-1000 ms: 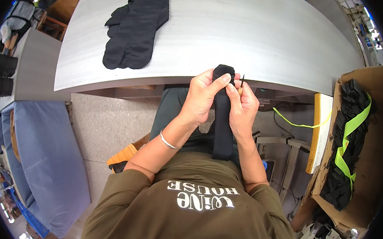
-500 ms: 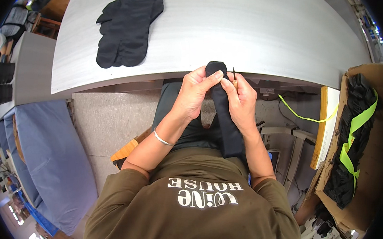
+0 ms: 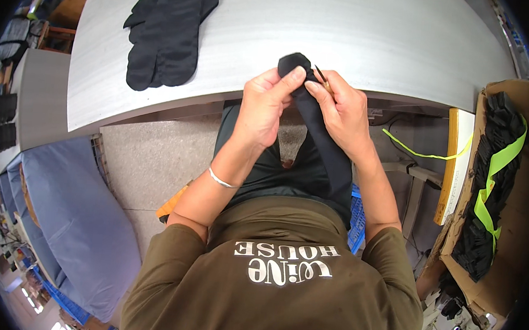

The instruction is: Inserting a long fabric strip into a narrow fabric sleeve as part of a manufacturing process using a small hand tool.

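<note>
A long black fabric strip (image 3: 325, 131) with a rounded end is held up at the table's near edge, its tail hanging down to my lap. My left hand (image 3: 261, 106) pinches it just below the rounded end, thumb on top. My right hand (image 3: 346, 112) grips the same part from the other side, with thumb and fingers bent in. Between its fingers is also an awl (image 3: 320, 74) with a dark pointed tip and a wooden handle, the tip pointing up and away. Several similar black fabric strips (image 3: 166, 38) lie overlapped on the table at the far left.
The pale table (image 3: 359, 37) spans the far side. On the right stands a cardboard box (image 3: 498, 292) holding black bundled pieces (image 3: 496, 138) and a neon yellow ribbon (image 3: 490, 187). A blue-grey cloth-covered bundle (image 3: 77, 213) is on the left.
Both hands have moved slightly up and apart from my body, carrying the strip's rounded end further over the table. The awl's tip now leans more to the left.
</note>
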Available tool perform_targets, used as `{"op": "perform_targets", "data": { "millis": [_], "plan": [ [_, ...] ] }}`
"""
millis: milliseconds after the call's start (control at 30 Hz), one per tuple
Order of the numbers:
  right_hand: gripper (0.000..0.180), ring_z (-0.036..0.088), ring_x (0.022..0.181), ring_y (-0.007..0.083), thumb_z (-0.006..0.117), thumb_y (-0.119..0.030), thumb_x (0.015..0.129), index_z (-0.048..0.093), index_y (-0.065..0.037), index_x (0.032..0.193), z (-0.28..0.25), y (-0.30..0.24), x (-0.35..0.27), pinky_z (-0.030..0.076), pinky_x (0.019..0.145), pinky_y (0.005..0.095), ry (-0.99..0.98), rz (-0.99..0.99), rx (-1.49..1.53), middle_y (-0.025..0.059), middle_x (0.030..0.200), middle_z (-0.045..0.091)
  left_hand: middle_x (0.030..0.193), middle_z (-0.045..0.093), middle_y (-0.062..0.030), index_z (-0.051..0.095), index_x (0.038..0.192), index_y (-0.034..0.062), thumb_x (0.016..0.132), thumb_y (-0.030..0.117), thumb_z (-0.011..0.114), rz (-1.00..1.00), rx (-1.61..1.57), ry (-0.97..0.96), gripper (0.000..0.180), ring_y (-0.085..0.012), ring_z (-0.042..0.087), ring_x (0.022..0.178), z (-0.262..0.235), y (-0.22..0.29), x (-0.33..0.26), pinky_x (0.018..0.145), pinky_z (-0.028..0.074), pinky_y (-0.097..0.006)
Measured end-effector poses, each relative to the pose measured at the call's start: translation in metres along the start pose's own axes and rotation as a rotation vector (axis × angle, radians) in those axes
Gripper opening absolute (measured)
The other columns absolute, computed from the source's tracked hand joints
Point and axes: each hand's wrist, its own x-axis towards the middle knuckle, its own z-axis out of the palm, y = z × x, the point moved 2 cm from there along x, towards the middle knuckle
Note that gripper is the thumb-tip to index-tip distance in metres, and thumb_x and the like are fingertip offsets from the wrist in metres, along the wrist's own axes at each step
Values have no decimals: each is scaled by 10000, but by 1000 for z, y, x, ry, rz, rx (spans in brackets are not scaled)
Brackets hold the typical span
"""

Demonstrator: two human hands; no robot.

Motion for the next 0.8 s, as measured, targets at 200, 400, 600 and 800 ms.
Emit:
{"op": "perform_targets", "data": {
  "millis": [200, 400, 600, 800],
  "plan": [
    [307, 600, 684, 135, 629, -305, 964, 634, -16, 1069, -2, 14, 48, 484, 637, 294, -109, 132, 287, 87, 729, 614, 961, 715, -65, 682, 1058, -3, 919, 179, 697, 164, 160, 33, 229, -115, 657, 828, -9, 34, 28, 783, 531, -277],
    [240, 623, 954, 238, 560, -196, 984, 655, -83, 1173, -41, 109, 113, 496, 823, 353, 241, -158, -610, 103, 1061, 650, 1046, 707, -170, 623, 1104, -47, 970, 184, 616, 251, 175, 63, 268, -236, 690, 981, -50, 72, 75, 884, 547, -374],
    [200, 600, 1010, 294, 609, -122, 932, 656, -73, 1120, -34, 106, 94, 484, 854, 392, 314, -381, -724, 112, 1078, 641, 1059, 705, -186, 617, 1087, -46, 954, 135, 634, 302, 139, 171, 225, -280, 692, 995, -89, 98, 115, 878, 553, -403],
    [54, 653, 798, 257, 669, -50, 895, 670, -7, 928, -24, 70, -49, 509, 726, 332, 441, -15, -266, 113, 885, 675, 1066, 693, -217, 561, 1135, -68, 926, 65, 657, 307, 46, 274, 266, -351, 679, 1023, -110, 118, 143, 943, 536, -477]
  ]
}}
